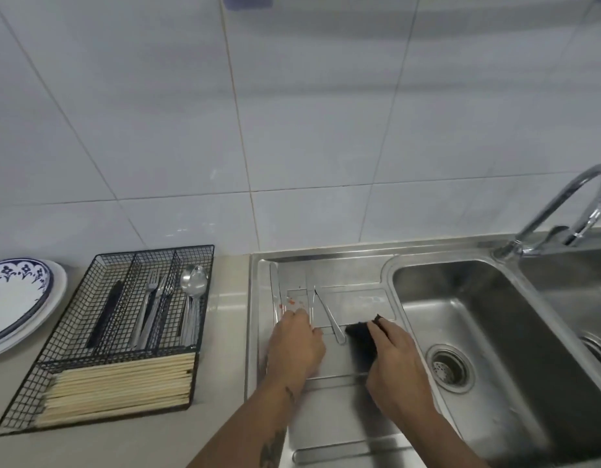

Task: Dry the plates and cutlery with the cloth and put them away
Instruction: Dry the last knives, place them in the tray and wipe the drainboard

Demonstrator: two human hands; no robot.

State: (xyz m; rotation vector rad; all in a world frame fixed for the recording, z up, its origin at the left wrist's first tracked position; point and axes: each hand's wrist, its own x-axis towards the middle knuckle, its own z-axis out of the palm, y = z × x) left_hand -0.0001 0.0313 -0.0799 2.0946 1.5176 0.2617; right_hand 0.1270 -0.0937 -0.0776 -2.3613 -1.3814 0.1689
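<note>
A dark cloth (361, 336) lies bunched on the steel draining board (326, 393), gripped by the right hand (392, 361), whose fingers are curled closed around it. Just left of the cloth a piece of cutlery (329, 315) lies flat on the board, handle end nearest the cloth; whether it is a fork or a spoon cannot be told. The left hand (297, 344) rests palm down on the board with its fingertips at a second utensil (313, 304); whether it has hold of it cannot be told. A knife (275, 287) lies at the board's left edge. To the right is the sink basin (478, 305) with its drain (449, 366) and the tap (562, 211) behind. On the counter to the left stands a black wire tray (73, 332) holding a dark-handled knife (105, 312), forks (152, 305), spoons (192, 292) and, in the front compartment, chopsticks (120, 386). Further left, stacked plates (19, 298) sit at the frame edge, the top one blue-patterned.
</note>
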